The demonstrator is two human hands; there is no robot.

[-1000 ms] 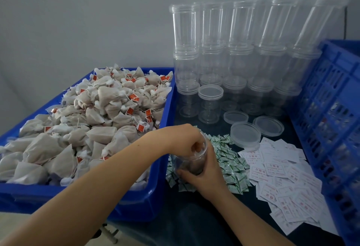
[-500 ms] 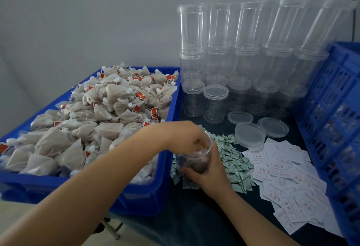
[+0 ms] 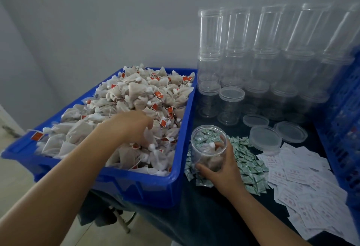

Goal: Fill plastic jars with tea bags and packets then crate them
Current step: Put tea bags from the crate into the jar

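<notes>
A: What's left of the clear round plastic jar (image 3: 208,149)?

B: A blue plastic bin (image 3: 176,179) heaped with white mesh tea bags (image 3: 136,97) carrying red tags. The left hand (image 3: 129,126) reaches into that heap palm down, forearm stretched out from the lower left, fingers curled among the bags. I can't tell whether they hold one.

A: And the jar itself?

B: It stands upright, open, just right of the bin on the dark table (image 3: 204,214), with a few tea bags inside. The right hand (image 3: 224,169) wraps it from the near side, thumb on its left wall, fingers round the far side, the forearm coming from the lower right.

A: Right of the jar?

B: A pile of small green-and-white packets (image 3: 247,164) touches its base. Further right lie white paper slips (image 3: 303,183) with red print, then a blue lattice crate (image 3: 342,128). Behind the jar are loose translucent round lids (image 3: 265,138) and stacked empty clear jars (image 3: 253,54).
</notes>
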